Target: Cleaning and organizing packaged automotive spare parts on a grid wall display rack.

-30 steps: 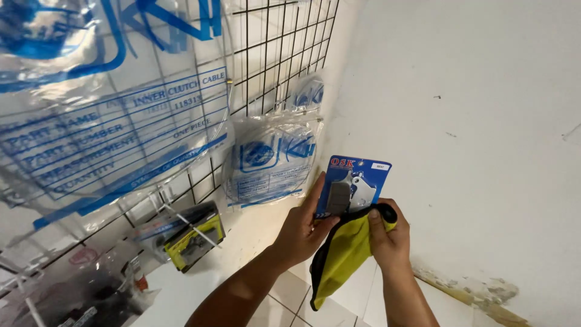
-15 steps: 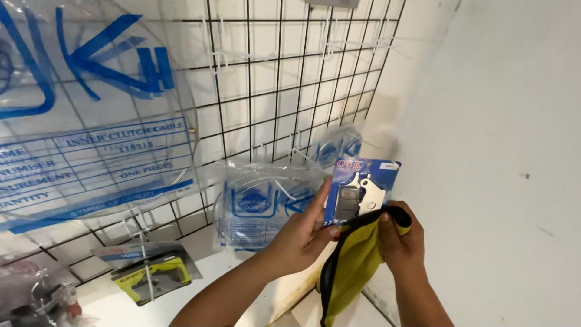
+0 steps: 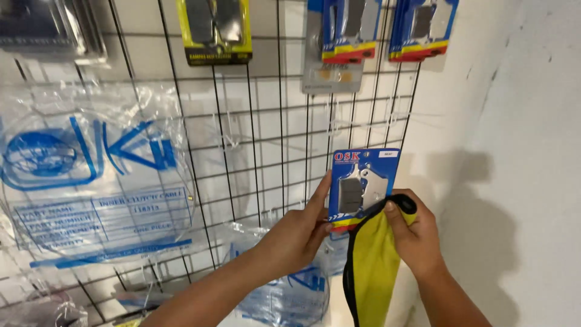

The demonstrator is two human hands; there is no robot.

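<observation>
White wall (image 3: 520, 121) fills the right side; a shadow of the arms falls on it. Black wire grid panel (image 3: 254, 151) covers the rest, mounted against the wall.

Large clear plastic bag (image 3: 91, 181) with blue printing hangs on the grid at left. A smaller clear bag (image 3: 290, 290) with blue print hangs low, partly hidden behind the left forearm.

Along the top of the grid: a yellow-edged pack (image 3: 215, 30), and two blue carded packs (image 3: 345, 30) (image 3: 423, 27), all cut off by the frame edge.

Yellow cloth (image 3: 372, 272) with black edging hangs down from the right hand (image 3: 414, 233), fingers closed on its top edge, which they press across the lower front of the card.

Blue blister card (image 3: 363, 184) holding grey metal pads is held upright in front of the grid, between both hands. Left hand (image 3: 296, 233) pinches its left edge, forefinger stretched up along it.
</observation>
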